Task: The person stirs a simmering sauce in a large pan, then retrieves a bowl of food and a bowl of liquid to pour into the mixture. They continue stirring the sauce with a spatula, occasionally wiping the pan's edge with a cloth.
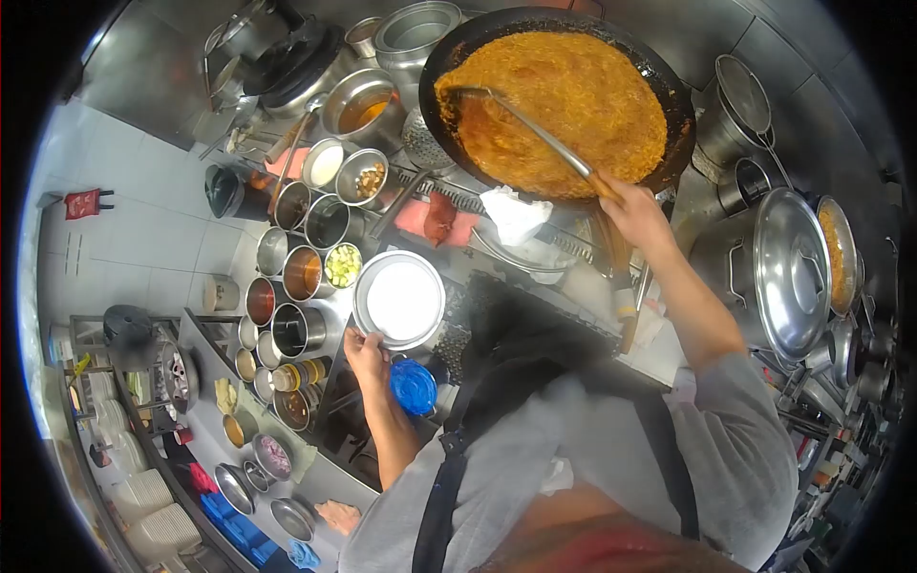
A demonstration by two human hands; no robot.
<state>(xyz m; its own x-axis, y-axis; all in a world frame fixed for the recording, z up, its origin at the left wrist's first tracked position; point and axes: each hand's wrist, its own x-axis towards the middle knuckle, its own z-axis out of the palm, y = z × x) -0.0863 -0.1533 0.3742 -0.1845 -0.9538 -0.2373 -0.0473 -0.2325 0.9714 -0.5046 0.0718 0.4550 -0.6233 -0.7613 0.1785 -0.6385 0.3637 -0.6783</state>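
Head view. Right hand (pixel 634 216): grip closed round the wooden handle of a long-handled tool (pixel 543 137), no visible gap between fingers and wood. Tool slants up and left across the near rim of a black wok (pixel 681 134); its head is partly sunk in orange food (pixel 583 100), toward the left side.

Left hand (pixel 368 359): grip nearly closed, fingers curled and pinching the near-left rim of a metal pot (pixel 411 338). Pot interior washed out white; contents cannot be told.

Edges and room: food fills most of the wok, with dark wall bare along the right and near sides. White cloth (pixel 516 216) lies just below the near rim. Spare wooden handles (pixel 621 272) lie close under the right hand. Large lidded pot (pixel 791 272) stands right of the right forearm. On the left, a tin of green pieces (pixel 343 265) sits just beside the metal pot; a blue cover (pixel 413 387) is near the left wrist. Lower left, another person's hand (pixel 339 517) at a bench (pixel 330 477); contact unclear.
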